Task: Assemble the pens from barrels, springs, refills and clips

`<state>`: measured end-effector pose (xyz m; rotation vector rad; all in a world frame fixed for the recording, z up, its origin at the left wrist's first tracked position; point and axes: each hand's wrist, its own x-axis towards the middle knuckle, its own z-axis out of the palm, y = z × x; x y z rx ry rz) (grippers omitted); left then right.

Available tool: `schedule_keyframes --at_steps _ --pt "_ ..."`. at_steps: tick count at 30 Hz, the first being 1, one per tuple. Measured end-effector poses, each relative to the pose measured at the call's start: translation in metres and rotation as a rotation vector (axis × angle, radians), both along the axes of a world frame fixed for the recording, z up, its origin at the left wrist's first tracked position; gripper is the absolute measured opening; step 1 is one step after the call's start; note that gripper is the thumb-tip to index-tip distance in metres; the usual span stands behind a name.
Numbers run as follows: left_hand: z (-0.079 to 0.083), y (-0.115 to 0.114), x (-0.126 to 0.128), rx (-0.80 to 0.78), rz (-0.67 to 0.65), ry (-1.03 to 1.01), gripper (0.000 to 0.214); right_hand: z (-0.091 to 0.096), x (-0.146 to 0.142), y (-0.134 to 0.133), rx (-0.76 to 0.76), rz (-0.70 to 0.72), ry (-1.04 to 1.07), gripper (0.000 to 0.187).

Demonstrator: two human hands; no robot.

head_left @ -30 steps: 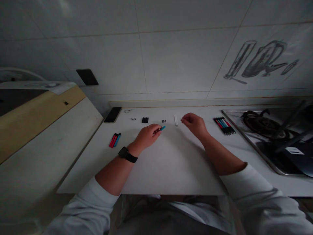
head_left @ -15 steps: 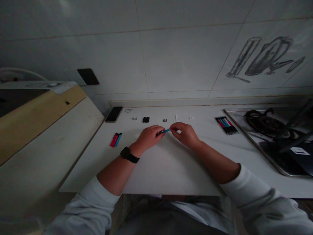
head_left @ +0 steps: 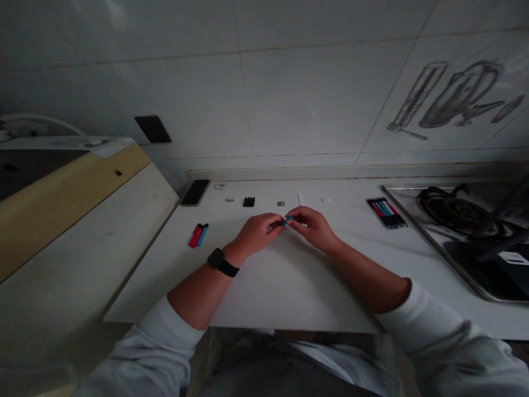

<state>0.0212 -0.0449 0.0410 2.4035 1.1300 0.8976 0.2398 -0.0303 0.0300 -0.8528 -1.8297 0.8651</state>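
A small blue pen barrel (head_left: 289,219) spans the gap between my hands above the white counter. Its left end is in the closed fingers of my left hand (head_left: 257,231), which has a black watch on the wrist. The thumb and fingertips of my right hand (head_left: 313,227) pinch the right end. Fingers cover much of the barrel, so its tip is hard to make out. Beyond the hands lie small grey pieces (head_left: 281,204) and thin white sticks (head_left: 301,199). Red and blue pen barrels (head_left: 198,235) rest left of my left hand.
Along the back are a phone (head_left: 195,193), a wire ring (head_left: 219,187), tiny silvery parts (head_left: 229,200), short black pieces (head_left: 249,202) and small clear bits (head_left: 325,200). Several pens (head_left: 387,213) lie at right beside the gas stove (head_left: 454,220). A tiled wall (head_left: 301,105) rises behind.
My right fingers have come closer to the left hand and now cover more of the blue barrel. The view has shifted slightly. Other items lie as before.
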Motion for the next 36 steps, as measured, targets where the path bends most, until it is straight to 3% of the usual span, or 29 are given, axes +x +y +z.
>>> schedule_keyframes --at_steps 4,11,19,27,30,34,36 --pt "-0.002 0.001 0.0 -0.016 0.016 0.033 0.011 -0.001 0.0 0.001 -0.053 0.002 0.082 0.026" --pt "-0.007 0.001 0.0 -0.054 -0.019 0.055 0.012 -0.004 -0.001 -0.001 -0.028 0.095 -0.013 0.021" --pt "-0.007 0.003 -0.001 -0.029 -0.027 0.088 0.019 0.001 -0.001 -0.004 -0.009 0.08 0.022 0.019" --pt "-0.009 0.006 -0.003 -0.01 -0.095 0.139 0.019 0.002 0.002 -0.002 -0.091 0.028 0.135 0.032" --pt "-0.006 0.008 -0.006 -0.001 0.004 0.138 0.026 0.005 0.008 -0.002 -0.065 -0.041 0.13 0.034" --pt "0.0 0.012 -0.017 -0.001 0.242 0.145 0.062 0.014 0.017 -0.002 0.119 -0.169 -0.048 0.031" --pt "0.002 0.015 -0.023 -0.015 0.297 0.127 0.07 0.02 0.021 -0.003 0.203 -0.164 -0.154 0.028"
